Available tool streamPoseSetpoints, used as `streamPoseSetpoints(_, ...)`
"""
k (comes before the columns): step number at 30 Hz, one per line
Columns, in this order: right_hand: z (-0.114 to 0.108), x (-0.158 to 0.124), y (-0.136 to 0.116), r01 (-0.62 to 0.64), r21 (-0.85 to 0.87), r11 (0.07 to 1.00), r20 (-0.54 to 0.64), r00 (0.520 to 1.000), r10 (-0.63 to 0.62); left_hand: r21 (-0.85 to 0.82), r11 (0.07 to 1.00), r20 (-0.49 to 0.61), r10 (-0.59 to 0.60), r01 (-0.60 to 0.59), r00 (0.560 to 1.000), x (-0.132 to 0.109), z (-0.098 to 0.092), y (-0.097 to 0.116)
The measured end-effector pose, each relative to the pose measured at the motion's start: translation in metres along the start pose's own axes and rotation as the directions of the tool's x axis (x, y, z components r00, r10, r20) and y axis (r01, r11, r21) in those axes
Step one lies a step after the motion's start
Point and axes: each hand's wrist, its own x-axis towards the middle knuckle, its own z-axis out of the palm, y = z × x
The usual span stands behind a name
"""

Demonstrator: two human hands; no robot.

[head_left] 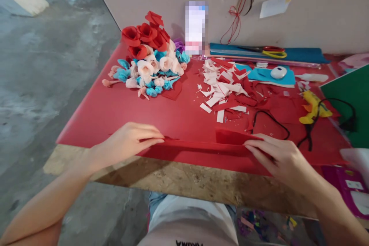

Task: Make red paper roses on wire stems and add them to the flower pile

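Note:
A long strip of red crepe paper (pixel 198 145) stretches between my two hands, just above the front part of the red table cover. My left hand (pixel 135 138) pinches its left end between thumb and fingers. At the other end, my right hand (pixel 272 152) grips the strip, and a wider flap of the paper stands up beside those fingertips. Beyond the left hand lies a heap of paper flowers: red flowers (pixel 147 32) at the back, white flowers (pixel 145 68) and blue flowers (pixel 154 91) in front.
White and red paper scraps (pixel 221 84) are piled mid-table. A yellow glue gun (pixel 314 109) with a black cable lies at right, near a green board (pixel 351 100). Scissors (pixel 273 51) rest on blue paper rolls (pixel 305 54) by the wall. A phone (pixel 196 27) leans there.

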Motion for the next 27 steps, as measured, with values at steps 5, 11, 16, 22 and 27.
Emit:
streamPoseSetpoints(5,-0.002,0.019,0.014,-0.073,0.073,0.995,0.099,0.993,0.065,-0.019,0.995,0.004,-0.094,0.094,0.996,0.018,-0.009,-0.003)
streamPoseSetpoints(11,0.017,0.043,0.034,-0.124,0.035,0.992,0.182,0.976,0.116,-0.105,0.978,0.046,-0.177,0.181,0.983,0.039,0.011,-0.027)
streamPoseSetpoints(16,0.031,0.047,0.041,-0.112,-0.068,0.991,0.096,0.988,0.118,-0.02,0.994,-0.048,-0.108,0.107,0.993,0.044,0.031,-0.049)
streamPoseSetpoints(22,0.04,0.04,0.04,-0.022,-0.12,0.993,0.011,1.0,0.024,0.026,0.999,-0.091,-0.03,0.033,0.995,0.039,0.04,-0.054)
streamPoseSetpoints(27,0.049,0.036,0.037,0.05,-0.207,0.977,-0.093,0.993,-0.07,0.105,0.994,-0.142,0.044,-0.029,0.989,0.033,0.046,-0.056)
